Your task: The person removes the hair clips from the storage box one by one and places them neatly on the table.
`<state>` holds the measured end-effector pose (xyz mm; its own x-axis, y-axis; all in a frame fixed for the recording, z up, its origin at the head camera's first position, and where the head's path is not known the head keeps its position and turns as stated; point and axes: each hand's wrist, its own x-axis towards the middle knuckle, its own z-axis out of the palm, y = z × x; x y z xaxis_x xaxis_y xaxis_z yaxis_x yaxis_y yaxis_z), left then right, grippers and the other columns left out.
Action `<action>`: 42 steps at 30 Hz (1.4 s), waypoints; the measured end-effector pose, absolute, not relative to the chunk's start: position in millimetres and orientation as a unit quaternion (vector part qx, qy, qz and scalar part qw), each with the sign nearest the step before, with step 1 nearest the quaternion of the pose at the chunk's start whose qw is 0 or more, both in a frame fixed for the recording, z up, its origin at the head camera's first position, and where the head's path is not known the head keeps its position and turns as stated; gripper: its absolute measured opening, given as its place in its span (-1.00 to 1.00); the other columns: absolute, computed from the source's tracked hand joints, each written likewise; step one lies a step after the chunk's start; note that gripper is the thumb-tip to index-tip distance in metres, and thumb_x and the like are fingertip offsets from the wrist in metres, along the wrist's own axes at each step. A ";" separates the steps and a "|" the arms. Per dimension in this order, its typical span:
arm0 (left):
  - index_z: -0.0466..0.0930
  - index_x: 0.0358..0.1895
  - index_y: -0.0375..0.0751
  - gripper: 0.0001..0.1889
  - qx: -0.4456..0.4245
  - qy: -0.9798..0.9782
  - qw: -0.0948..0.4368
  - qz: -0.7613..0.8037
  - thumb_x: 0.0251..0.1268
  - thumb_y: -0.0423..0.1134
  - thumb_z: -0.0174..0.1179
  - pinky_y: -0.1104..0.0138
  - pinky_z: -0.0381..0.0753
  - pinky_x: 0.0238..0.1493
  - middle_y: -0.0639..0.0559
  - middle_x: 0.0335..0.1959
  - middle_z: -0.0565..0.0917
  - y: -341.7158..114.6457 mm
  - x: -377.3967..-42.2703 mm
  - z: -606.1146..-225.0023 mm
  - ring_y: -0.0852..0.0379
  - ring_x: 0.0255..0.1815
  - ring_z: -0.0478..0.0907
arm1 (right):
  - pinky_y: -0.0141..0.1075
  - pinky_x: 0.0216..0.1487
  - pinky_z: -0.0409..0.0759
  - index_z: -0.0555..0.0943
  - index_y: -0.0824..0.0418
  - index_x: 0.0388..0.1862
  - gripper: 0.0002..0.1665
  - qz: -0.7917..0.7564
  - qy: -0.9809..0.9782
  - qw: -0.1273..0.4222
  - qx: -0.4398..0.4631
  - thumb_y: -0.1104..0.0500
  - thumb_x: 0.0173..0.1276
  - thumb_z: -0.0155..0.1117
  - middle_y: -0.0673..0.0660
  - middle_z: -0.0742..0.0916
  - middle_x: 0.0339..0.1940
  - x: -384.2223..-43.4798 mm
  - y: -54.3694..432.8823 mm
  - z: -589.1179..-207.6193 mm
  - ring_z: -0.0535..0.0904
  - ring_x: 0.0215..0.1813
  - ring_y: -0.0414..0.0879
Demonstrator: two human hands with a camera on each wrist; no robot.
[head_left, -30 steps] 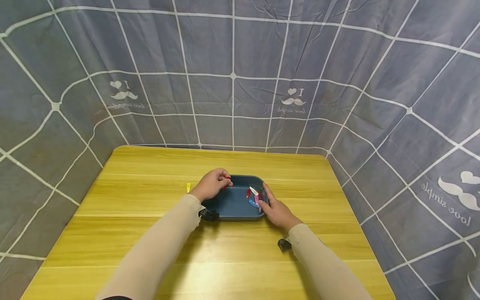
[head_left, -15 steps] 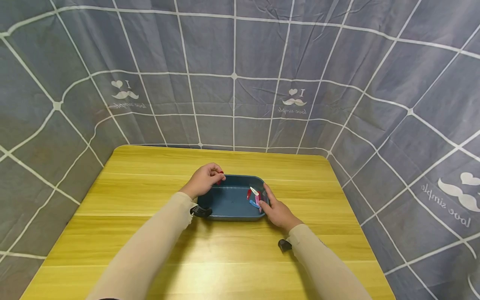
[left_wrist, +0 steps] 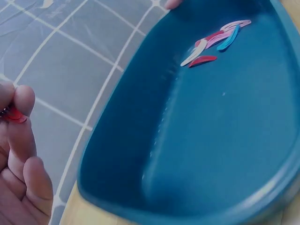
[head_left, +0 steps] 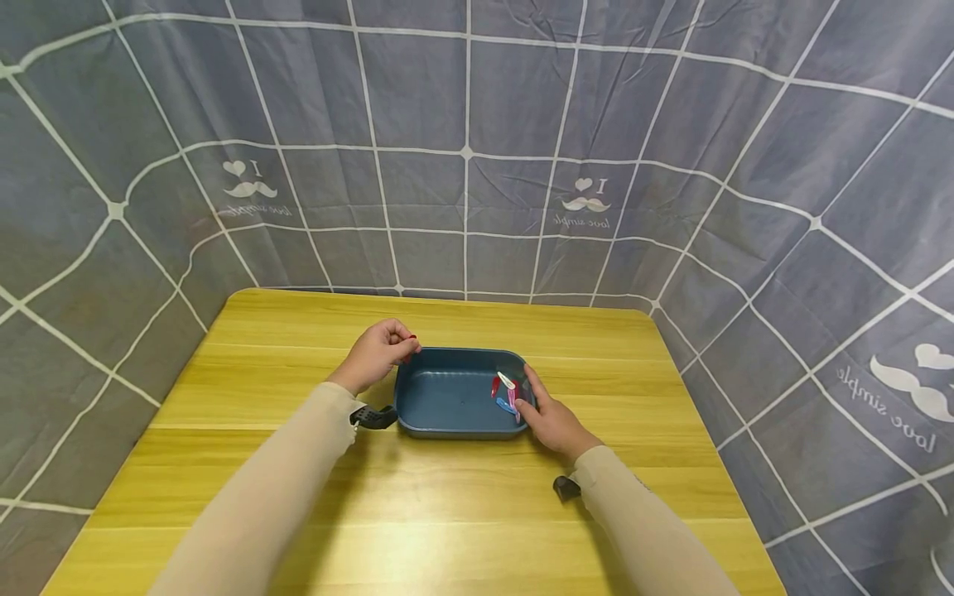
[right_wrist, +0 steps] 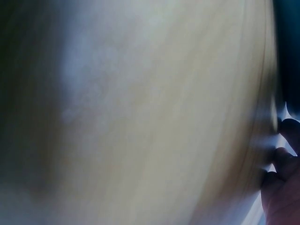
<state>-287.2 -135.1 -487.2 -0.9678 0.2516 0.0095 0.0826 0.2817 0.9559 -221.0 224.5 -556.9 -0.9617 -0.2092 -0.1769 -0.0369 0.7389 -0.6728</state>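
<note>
My left hand pinches a red hair clip between thumb and fingertips, just by the far left corner of a dark blue plastic basin. At the basin's right end, my right hand grips the wall, thumb over the rim on the inside and fingers along the outside. Several snap hair clips lie inside near that thumb: a white clip, a blue clip, a red clip and pink ones. The right wrist view is mostly blurred, with fingers at its edge.
The basin stands on a yellow wood-grain table. Behind and at both sides hangs a grey curtain with white grid lines. A black wrist strap on the left arm hangs near the basin's left end.
My left hand has moved left with the red hair clip, from over the basin to its far left corner. A yellow clip on the table is now hidden. The right hand stays put.
</note>
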 end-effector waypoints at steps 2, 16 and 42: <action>0.56 -0.14 -0.30 -0.84 0.098 0.798 0.069 0.590 0.55 -0.25 0.26 0.29 0.63 -0.26 -0.29 -0.14 0.76 -142.2 -287.0 -487.2 -0.09 -0.27 0.60 | 0.30 0.51 0.37 -0.21 -0.41 0.76 -0.11 -0.356 0.924 0.122 -0.066 -0.31 0.66 -0.02 0.36 0.46 0.59 -220.5 224.3 -556.7 0.49 0.47 0.43; 0.42 -0.22 -0.32 -0.79 0.068 0.774 0.066 0.625 0.63 -0.26 0.14 0.38 0.72 -0.13 -0.23 -0.03 0.79 -176.9 -285.4 -486.7 0.22 -0.21 0.73 | 0.32 0.50 0.38 -0.22 -0.42 0.76 -0.12 -0.347 0.928 0.120 -0.066 -0.28 0.68 -0.02 0.36 0.46 0.59 -220.6 224.2 -557.7 0.50 0.46 0.44; 0.57 0.32 -0.30 -0.58 0.032 0.819 0.038 0.571 0.68 -0.06 0.09 0.39 0.58 -0.12 -0.27 0.34 0.64 -213.0 -280.3 -485.2 0.23 -0.10 0.58 | 0.29 0.49 0.41 -0.21 -0.41 0.76 -0.11 -0.356 0.924 0.115 -0.072 -0.31 0.66 -0.02 0.33 0.46 0.59 -221.8 226.7 -561.9 0.53 0.45 0.40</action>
<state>-280.3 -213.0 -485.2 -0.9950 0.0962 -0.0251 0.0097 0.3454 0.9384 -221.8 226.7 -561.9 -0.9631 -0.2158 -0.1606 -0.0521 0.7354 -0.6756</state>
